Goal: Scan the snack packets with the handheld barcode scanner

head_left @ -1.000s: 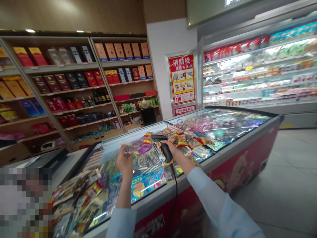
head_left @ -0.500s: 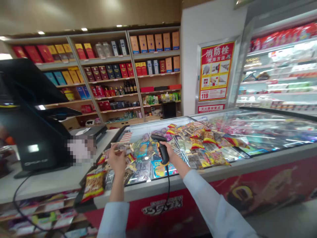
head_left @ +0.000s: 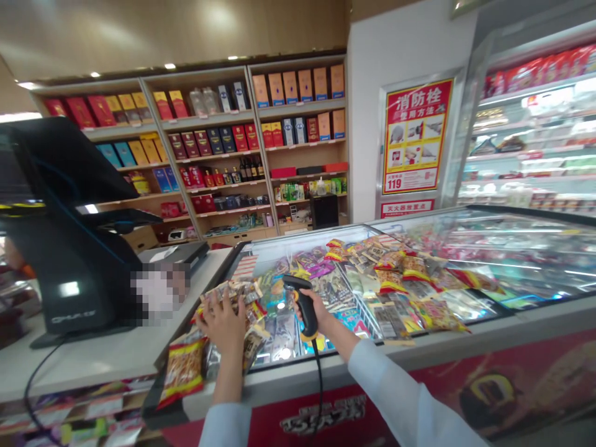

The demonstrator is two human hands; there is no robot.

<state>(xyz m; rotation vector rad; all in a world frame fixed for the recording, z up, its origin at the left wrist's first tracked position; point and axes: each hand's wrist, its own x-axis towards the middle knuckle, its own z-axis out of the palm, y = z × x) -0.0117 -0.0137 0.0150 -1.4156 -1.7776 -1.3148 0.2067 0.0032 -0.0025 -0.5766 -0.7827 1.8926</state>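
My right hand point(head_left: 318, 308) grips a black barcode scanner point(head_left: 301, 302) with a yellow band, its cord hanging down over the freezer's front edge. The scanner head points left toward a small snack packet point(head_left: 231, 290) that my left hand point(head_left: 223, 323) holds by its lower edge, above a pile of snack bags point(head_left: 186, 366) on the freezer lid's left end. Both arms wear light blue sleeves.
A glass-topped chest freezer point(head_left: 419, 347) with a red front carries several snack packets point(head_left: 400, 279). A black till screen point(head_left: 60, 236) stands on the white counter point(head_left: 93, 354) at left. Shelves of boxed goods point(head_left: 223, 143) line the back wall; an open chiller point(head_left: 535, 136) is at right.
My view has swung left, bringing the till screen and counter in. Both hands have come lower and nearer me; the left hand with its packet has sunk toward the pile of bags.
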